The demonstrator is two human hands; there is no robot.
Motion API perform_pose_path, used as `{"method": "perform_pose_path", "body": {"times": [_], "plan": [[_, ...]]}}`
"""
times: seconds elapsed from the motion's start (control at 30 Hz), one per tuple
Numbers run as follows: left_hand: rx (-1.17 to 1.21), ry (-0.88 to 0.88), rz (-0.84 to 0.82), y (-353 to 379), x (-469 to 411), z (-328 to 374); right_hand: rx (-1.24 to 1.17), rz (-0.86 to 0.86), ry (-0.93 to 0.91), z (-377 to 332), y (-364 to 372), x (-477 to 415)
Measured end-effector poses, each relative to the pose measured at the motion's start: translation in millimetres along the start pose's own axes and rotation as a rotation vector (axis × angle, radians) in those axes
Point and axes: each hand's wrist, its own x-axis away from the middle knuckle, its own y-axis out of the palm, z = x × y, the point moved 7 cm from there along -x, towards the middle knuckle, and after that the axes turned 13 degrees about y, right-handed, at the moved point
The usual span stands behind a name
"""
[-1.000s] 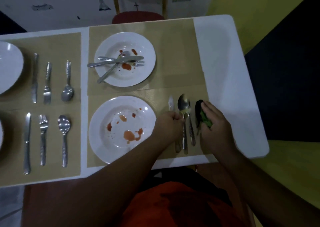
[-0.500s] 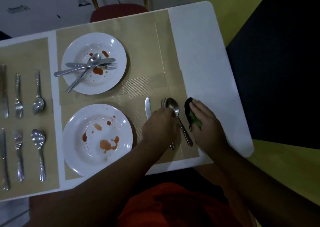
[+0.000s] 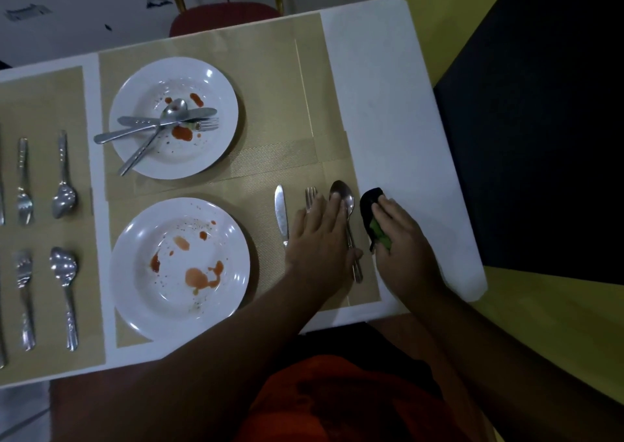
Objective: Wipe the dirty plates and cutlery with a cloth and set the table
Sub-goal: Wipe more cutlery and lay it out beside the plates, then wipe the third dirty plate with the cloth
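Plates first: the near plate, white, holds only red and orange sauce smears. Beyond the near plate I see the far plate, also smeared, carrying crossed cutlery: a knife, fork and spoon in a pile. Right of the near plate, on the tan placemat, lie a clean knife, then a fork, then a spoon. The left hand rests flat over the fork, fingers straight and together, one fingertip on the spoon's bowl. Farther right of the near plate, the right hand has its fingers curled round a dark cloth at the edge of the white tabletop.
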Motion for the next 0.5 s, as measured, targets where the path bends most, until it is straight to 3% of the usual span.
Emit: {"method": "perform_pose_path", "body": {"times": [0.2, 0.33, 0.5], "plan": [[0.042, -0.014, 0.026, -12.3, 3.9, -0.1, -0.029, 0.087, -0.017, -16.2, -13.4, -0.5], [0.012, -0.074, 0.132, -36.1, 25.0, -15.3, -0.022, 0.155, -0.148, -49.7, -26.3, 1.0], [0.061, -0.234, 0.162, -53.4, 67.2, -56.5, -0.04, 0.099, -0.319, -111.8, -11.5, 12.1]]}}
